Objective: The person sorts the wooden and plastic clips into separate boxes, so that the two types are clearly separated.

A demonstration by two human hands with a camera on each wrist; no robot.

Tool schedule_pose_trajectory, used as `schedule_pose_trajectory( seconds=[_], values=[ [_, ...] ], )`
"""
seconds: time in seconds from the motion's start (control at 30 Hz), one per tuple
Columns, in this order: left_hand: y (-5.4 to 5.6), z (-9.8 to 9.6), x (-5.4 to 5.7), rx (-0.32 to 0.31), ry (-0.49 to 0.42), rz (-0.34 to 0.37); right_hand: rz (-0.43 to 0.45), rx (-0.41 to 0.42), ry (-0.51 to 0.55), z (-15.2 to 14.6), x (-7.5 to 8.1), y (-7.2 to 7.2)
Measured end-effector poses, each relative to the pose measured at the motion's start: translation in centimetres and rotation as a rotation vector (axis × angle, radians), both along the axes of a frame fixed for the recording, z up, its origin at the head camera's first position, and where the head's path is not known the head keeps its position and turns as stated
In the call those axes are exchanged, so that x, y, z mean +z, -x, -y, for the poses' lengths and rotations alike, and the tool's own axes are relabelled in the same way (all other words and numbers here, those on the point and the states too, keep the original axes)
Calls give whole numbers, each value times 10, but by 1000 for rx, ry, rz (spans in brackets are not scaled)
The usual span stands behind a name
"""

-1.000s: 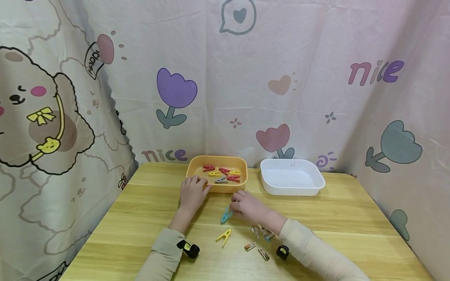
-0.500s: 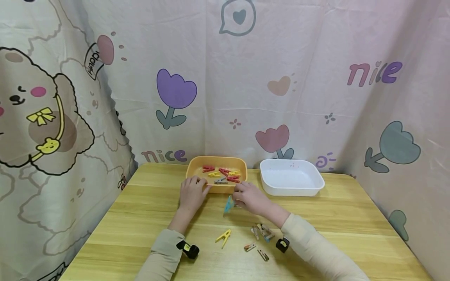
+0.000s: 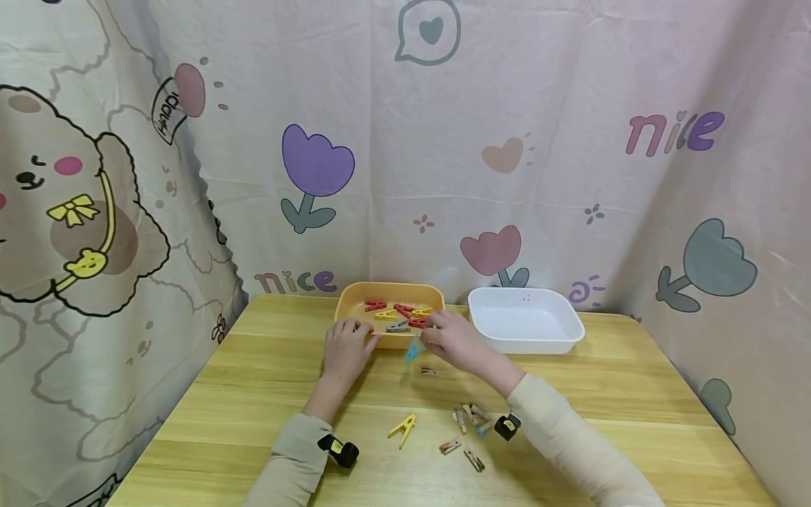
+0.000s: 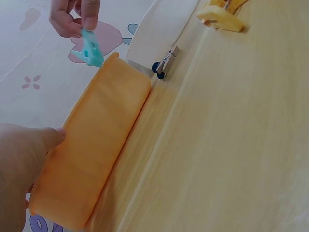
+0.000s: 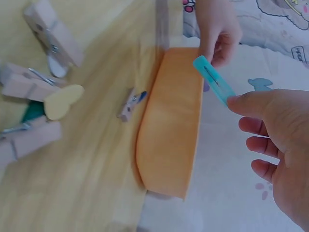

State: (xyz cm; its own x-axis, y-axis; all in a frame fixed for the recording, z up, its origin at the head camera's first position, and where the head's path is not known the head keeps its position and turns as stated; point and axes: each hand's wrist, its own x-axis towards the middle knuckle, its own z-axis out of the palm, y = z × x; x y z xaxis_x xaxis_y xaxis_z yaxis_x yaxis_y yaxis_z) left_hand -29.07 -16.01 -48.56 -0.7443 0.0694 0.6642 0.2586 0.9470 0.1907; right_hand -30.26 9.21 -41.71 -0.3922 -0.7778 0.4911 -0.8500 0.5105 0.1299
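My right hand [image 3: 455, 341] pinches a light-blue clothespin [image 3: 414, 349] between thumb and fingers, at the front right corner of the orange basket [image 3: 394, 341]. In the right wrist view the clothespin [image 5: 214, 79] points away from the thumb, and the other fingers are bent apart from it. My left hand [image 3: 347, 352] grips the basket's left front rim; in the left wrist view its thumb [image 4: 50, 137] lies on the outer wall, with the other fingers mostly hidden behind. Inside the basket are several red and yellow clothespins and a greyish one [image 3: 398, 327].
A white basket [image 3: 527, 346] stands to the right of the orange one. On the table lie a yellow clothespin [image 3: 403, 429], a small wooden clothespin [image 3: 429, 371] and several more wooden clothespins [image 3: 472, 418] nearer the right sleeve. A patterned curtain [image 3: 405, 155] hangs behind.
My right hand has lifted the light-blue clothespin off the table and moved it away from me to the basket's rim. The small wooden clothespin has come into view below. My left hand stays put.
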Motion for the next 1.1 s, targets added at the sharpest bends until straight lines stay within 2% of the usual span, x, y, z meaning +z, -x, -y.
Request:
schedule_pose_trajectory(
  seconds=[0.37, 0.73, 1.1],
  values=[
    [0, 1, 0, 5, 4, 1, -54, -17, 43, 2, 12, 13],
    [-1, -1, 2, 7, -2, 4, -30, -55, 58, 7, 23, 32],
    [-1, -1, 2, 12, -5, 33, 47, -79, 90, 17, 25, 51]
  ],
)
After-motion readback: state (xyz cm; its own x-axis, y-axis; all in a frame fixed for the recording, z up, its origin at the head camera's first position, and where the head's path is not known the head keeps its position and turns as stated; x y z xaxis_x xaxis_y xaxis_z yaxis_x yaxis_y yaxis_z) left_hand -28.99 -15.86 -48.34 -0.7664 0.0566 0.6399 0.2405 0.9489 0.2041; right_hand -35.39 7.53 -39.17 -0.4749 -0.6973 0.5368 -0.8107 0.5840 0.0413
